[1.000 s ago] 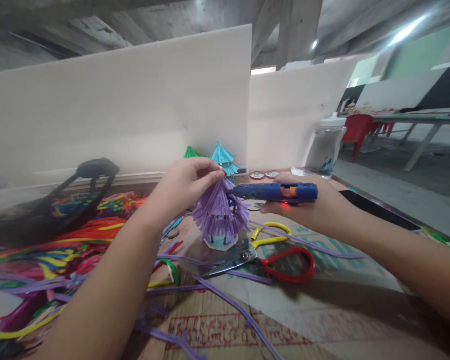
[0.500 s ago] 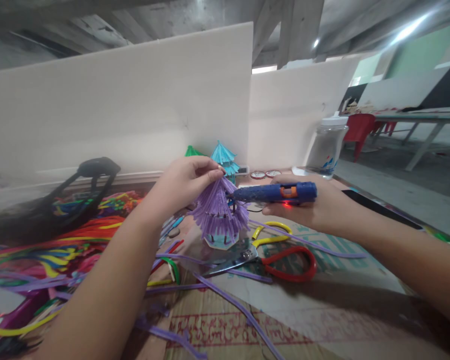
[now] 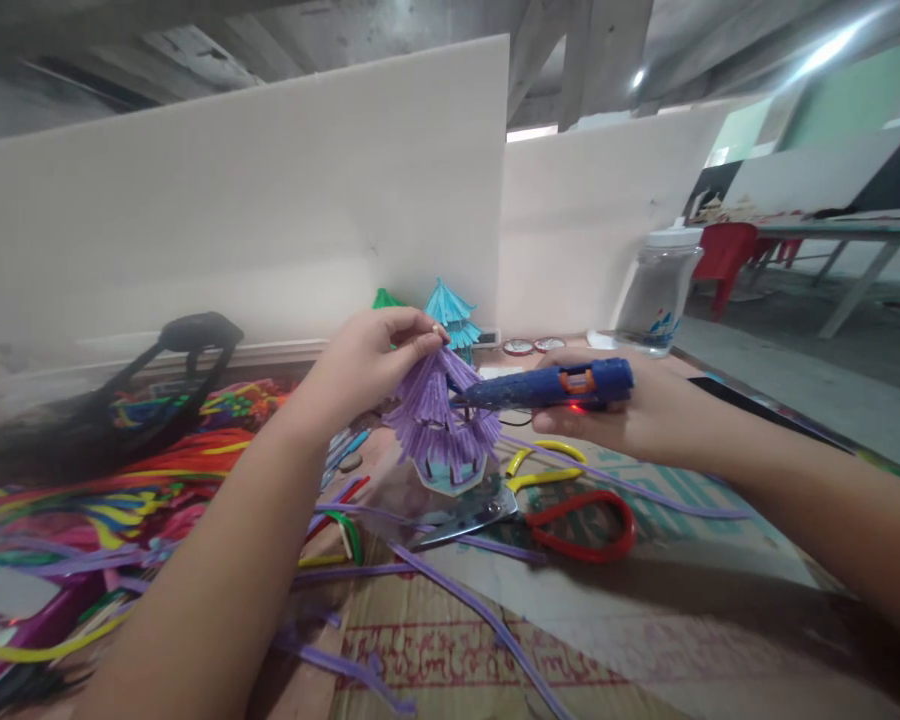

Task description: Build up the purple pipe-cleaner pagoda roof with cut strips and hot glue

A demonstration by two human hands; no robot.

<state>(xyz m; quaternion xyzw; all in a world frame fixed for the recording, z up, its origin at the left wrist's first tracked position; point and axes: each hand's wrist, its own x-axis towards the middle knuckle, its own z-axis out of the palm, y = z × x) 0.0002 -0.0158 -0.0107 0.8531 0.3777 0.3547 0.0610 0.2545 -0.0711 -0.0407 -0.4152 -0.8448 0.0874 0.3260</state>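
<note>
A small two-tiered pavilion model [image 3: 431, 400], its roofs covered in purple pipe cleaners, stands on a pale octagonal base. My left hand [image 3: 382, 355] pinches the peak of its upper roof between thumb and fingers. In my right hand [image 3: 607, 410] is a blue glue gun [image 3: 555, 385], held level and pointing left, with a red light glowing under it. Its nozzle is at the right side of the upper roof; whether it touches is unclear. Scissors [image 3: 487, 515] with one yellow and one red handle lie half open just in front of the model.
Loose purple pipe cleaners [image 3: 487, 615] cross the tabletop. A heap of coloured pipe cleaners [image 3: 187, 455] and a black bag [image 3: 105, 400] lie at left. Behind stand a turquoise pavilion model [image 3: 450, 310] and a green one [image 3: 384, 298]. A clear bottle [image 3: 656, 295] stands at back right.
The glue gun's nozzle has shifted slightly down and left along the roof's right side. My left hand keeps its pinch on the peak. The view has tilted a little.
</note>
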